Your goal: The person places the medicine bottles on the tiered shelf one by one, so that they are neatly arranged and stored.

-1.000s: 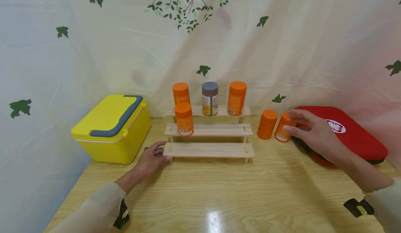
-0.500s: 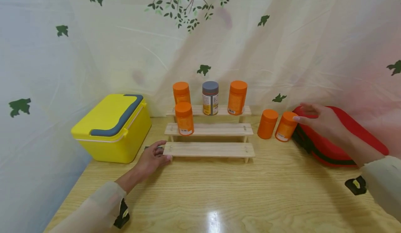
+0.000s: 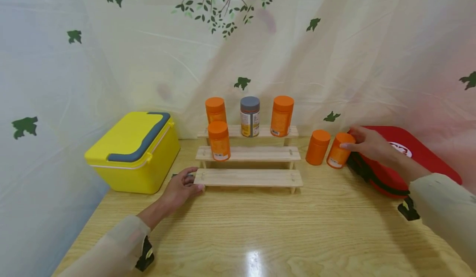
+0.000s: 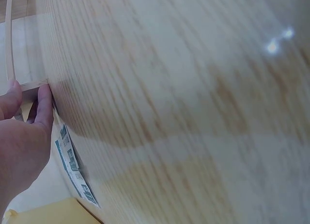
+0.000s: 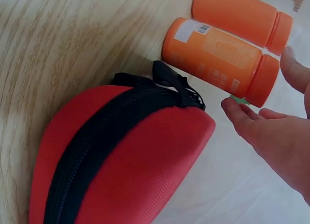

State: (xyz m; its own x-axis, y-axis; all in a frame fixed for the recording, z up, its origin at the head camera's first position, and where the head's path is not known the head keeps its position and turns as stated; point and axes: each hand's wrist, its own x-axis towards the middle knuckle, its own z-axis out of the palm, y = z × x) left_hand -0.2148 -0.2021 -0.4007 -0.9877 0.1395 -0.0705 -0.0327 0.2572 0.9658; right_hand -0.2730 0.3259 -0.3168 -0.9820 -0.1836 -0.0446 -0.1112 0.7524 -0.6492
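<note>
My left hand (image 3: 177, 192) grips the left end of the lowest step of a three-tier wooden display rack (image 3: 249, 178); in the left wrist view, thumb and fingers pinch the board's corner. At the right, my right hand (image 3: 375, 146) reaches over to the orange-capped bottle (image 3: 339, 155). Its thumb and fingers are spread either side of the cap, with a gap at the fingers in the right wrist view. A second orange bottle (image 3: 317, 149) stands just left of it. On the rack are a grey-capped bottle (image 3: 249, 122) and several orange bottles (image 3: 219, 142).
A yellow box with a blue handle (image 3: 130, 153) stands left of the rack. The red zip case (image 3: 416, 161) lies under my right forearm, close beside the bottles. Behind everything hangs a pale leaf-print cloth (image 3: 334, 62). A printed paper strip (image 4: 75, 166) lies by the left hand.
My right hand first draws back right from the orange bottle, then comes back to its cap. The left hand, the rack and the bottles stay in place.
</note>
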